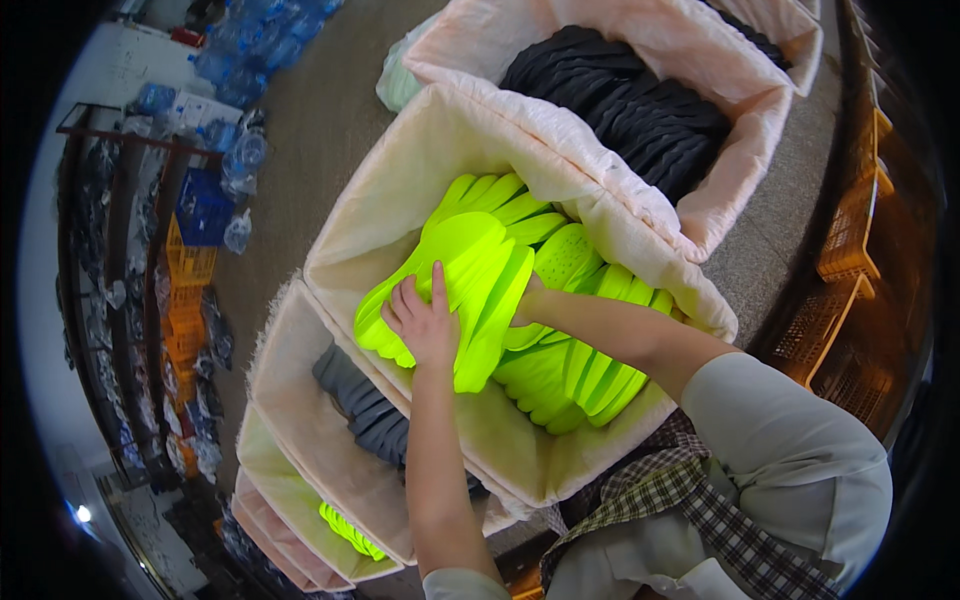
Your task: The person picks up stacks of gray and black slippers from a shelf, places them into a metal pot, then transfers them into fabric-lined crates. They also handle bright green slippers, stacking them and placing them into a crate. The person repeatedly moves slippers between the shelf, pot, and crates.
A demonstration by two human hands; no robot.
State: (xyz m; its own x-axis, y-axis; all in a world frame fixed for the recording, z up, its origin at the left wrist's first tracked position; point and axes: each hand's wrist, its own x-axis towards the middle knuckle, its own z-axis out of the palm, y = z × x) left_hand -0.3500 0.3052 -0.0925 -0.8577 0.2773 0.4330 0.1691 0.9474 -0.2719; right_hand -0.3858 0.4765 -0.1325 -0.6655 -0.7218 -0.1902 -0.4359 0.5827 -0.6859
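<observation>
Neon yellow-green shoe soles (570, 260) fill much of a cream cloth-lined bin (372, 215) in front of me. A bunch of the same soles (462, 250) stands between my two hands, over the bin's left half. My left hand (425, 318) presses on the left side of this bunch, its index finger stretched out and the other fingers bent against the soles. From the right, my right hand (526, 302) grips the bunch's other side. Its fingertips are hidden behind the soles.
Beyond is a pink-lined bin (480, 45) of black soles (620, 100). To the left, one lined bin holds dark grey soles (360, 400) and another more neon soles (348, 530). Orange crates (835, 310) stand at right; a rack (130, 290) and clear bottles (250, 50) lie far left.
</observation>
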